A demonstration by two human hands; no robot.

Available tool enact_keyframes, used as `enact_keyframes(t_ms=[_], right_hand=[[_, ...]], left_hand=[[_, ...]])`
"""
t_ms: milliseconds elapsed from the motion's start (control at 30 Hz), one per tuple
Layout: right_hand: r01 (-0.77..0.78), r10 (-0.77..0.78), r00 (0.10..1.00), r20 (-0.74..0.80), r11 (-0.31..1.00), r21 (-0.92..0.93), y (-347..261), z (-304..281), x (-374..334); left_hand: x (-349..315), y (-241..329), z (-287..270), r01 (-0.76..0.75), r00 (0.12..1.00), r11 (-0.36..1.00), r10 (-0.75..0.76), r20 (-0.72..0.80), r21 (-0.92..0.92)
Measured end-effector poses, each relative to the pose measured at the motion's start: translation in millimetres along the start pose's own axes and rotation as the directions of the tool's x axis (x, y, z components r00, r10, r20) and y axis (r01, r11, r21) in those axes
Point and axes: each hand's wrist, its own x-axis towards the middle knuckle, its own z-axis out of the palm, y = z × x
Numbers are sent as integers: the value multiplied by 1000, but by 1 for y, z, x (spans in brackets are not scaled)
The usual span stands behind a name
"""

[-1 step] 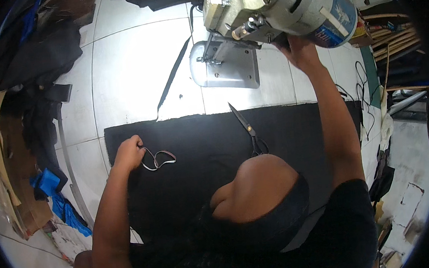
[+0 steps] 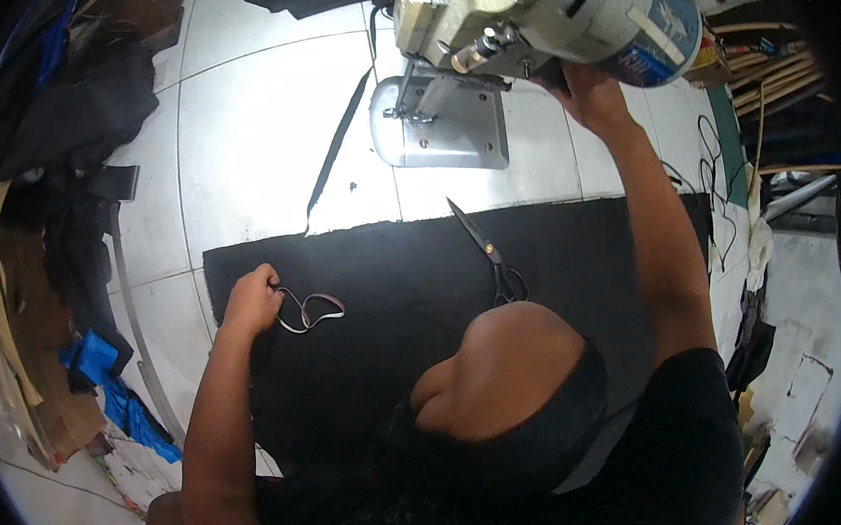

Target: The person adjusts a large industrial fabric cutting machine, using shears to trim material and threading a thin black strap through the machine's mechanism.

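Note:
On the left, my left hand (image 2: 255, 298) is closed, pinching a narrow looped band (image 2: 325, 314), whitish on one face and brownish on the other. The band's loose loop rests over a wide black cloth (image 2: 362, 267) spread on the floor. Black-handled scissors (image 2: 490, 250) lie on that cloth, blades pointing away from me. My right hand (image 2: 597, 104) reaches up to the underside of an electric cloth-cutting machine (image 2: 530, 21), below its motor; its fingers are mostly hidden there. The machine stands upright on a grey metal base plate (image 2: 450, 129).
A black strip (image 2: 338, 156) runs across the white tiled floor (image 2: 255, 128). Dark cloth (image 2: 88, 115) and cardboard (image 2: 59, 385) are piled at left beside blue material (image 2: 123, 405). A black cord (image 2: 714, 183) and a stack of thin wooden pieces (image 2: 769, 82) are at right.
The machine's top has shifted very slightly to the left and away. Both hands keep their places.

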Motion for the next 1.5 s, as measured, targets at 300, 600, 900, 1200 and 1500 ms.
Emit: enact_keyframes(t_ms=[300, 600, 900, 1200, 1500], right_hand=[[-274, 277, 956, -93, 961, 47, -50, -4, -6], [-516, 590, 724, 356, 121, 848, -235, 31, -10], [-520, 674, 508, 536, -256, 815, -177, 67, 14], [-355, 808, 342, 481, -363, 862, -186, 75, 38], [-240, 803, 398, 445, -376, 895, -199, 78, 35]], left_hand=[[3, 29, -22, -194, 953, 980, 201, -227, 51], [78, 189, -33, -315, 928, 749, 114, -355, -583], [118, 232, -36, -288, 957, 238, 115, -268, -927], [137, 236, -22, -292, 952, -40, 84, -294, -956], [130, 244, -15, -92, 988, -373, 81, -131, -923]])
